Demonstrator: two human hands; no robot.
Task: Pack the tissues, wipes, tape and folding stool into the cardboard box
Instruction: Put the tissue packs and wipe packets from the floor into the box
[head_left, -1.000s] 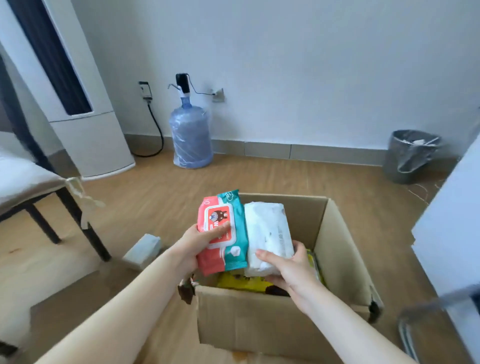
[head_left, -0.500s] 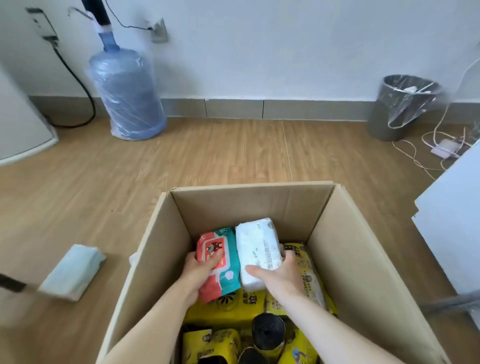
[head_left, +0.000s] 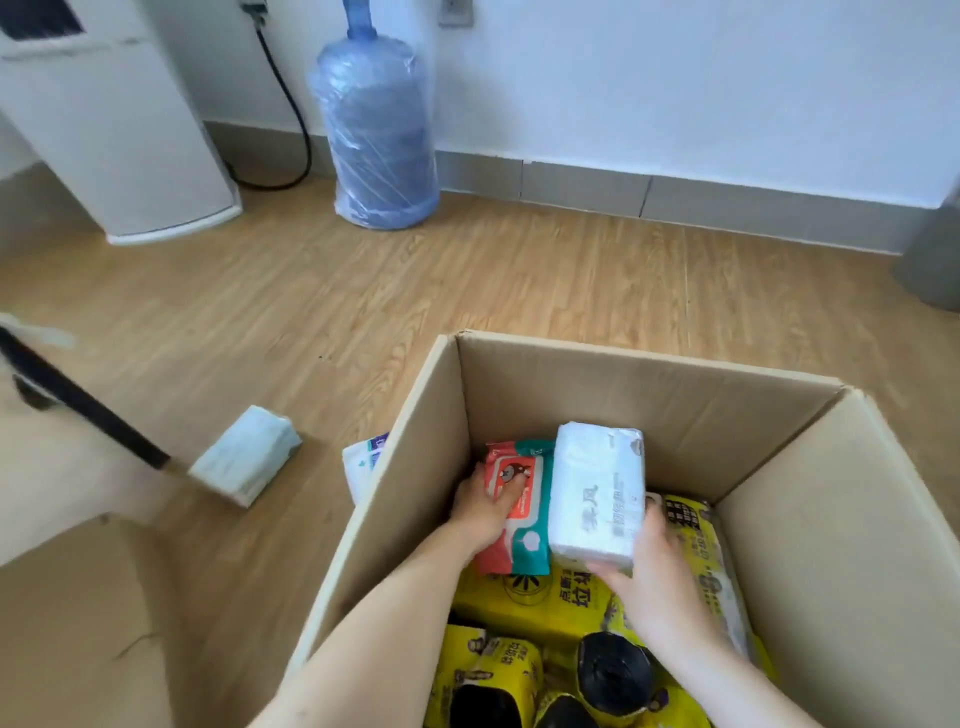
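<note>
Both my hands are down inside the open cardboard box (head_left: 649, 387). My left hand (head_left: 480, 506) grips a red and teal wipes pack (head_left: 519, 525) against the box's far left corner. My right hand (head_left: 649, 564) holds a white tissue pack (head_left: 597, 493) just right of it. Both packs lie on yellow packages (head_left: 530, 597) that fill the box bottom. A pale tissue pack (head_left: 244, 454) lies on the floor left of the box. Another white pack (head_left: 363, 462) peeks out behind the box's left wall.
A blue water jug (head_left: 376, 135) stands by the wall, with a white appliance (head_left: 104, 135) to its left. A dark chair leg (head_left: 83, 410) slants at the left. A grey bin (head_left: 935, 249) is at the right edge. Black rolls (head_left: 613, 670) sit among yellow packages near me.
Both packs were held above the box a second ago; they have gone down into it and now lie on the yellow packages. My view has swung to the left.
</note>
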